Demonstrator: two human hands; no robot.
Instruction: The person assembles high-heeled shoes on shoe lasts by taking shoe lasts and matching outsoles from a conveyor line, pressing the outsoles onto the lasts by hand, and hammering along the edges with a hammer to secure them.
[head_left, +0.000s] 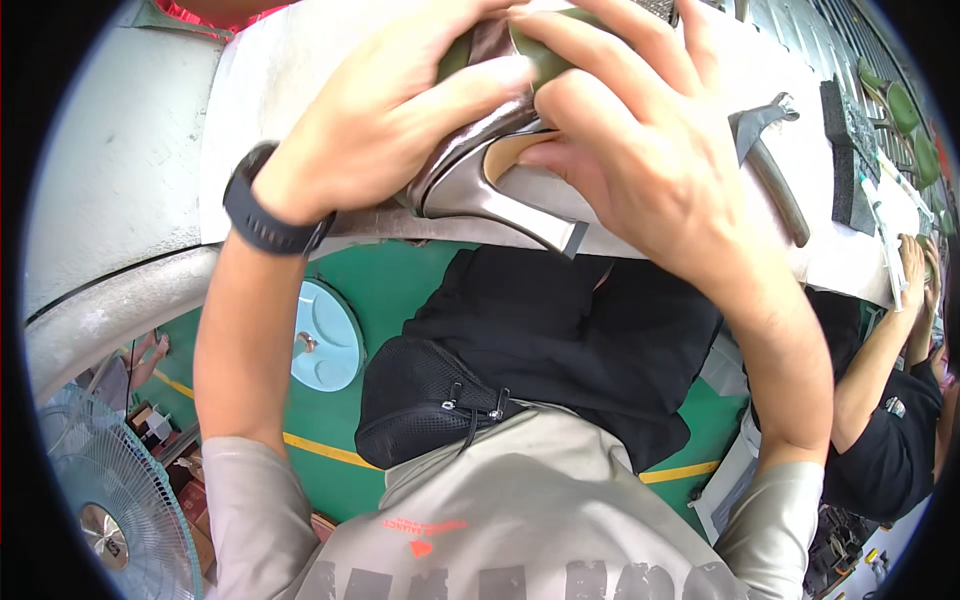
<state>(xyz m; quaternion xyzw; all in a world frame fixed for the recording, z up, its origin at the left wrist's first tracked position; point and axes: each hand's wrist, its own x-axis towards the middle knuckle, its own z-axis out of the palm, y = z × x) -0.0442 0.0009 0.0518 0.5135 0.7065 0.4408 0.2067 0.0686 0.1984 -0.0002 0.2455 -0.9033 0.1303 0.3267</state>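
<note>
A high-heeled shoe (462, 190) in shiny bronze-grey lies at the near edge of the pale worktable, its slim heel (520, 215) pointing right and toward me. Green material, apparently a shoe last, shows between my fingers. My left hand (395, 115), with a black band on the wrist, is closed over the shoe's upper, thumb pressed along it. From the other side my right hand (645, 135) grips the shoe; its thumb reaches under the tan arch beside the heel. Both hands cover much of the toe end, and some left fingers are out of sight.
To the right of my right hand lies a hammer (779, 190). Beyond it are a dark block (850, 155) and several green shoe lasts (900, 120). A co-worker's hands (912, 272) work at the far right. Below left stand a light-blue round stool (330, 345) and a fan (120, 500).
</note>
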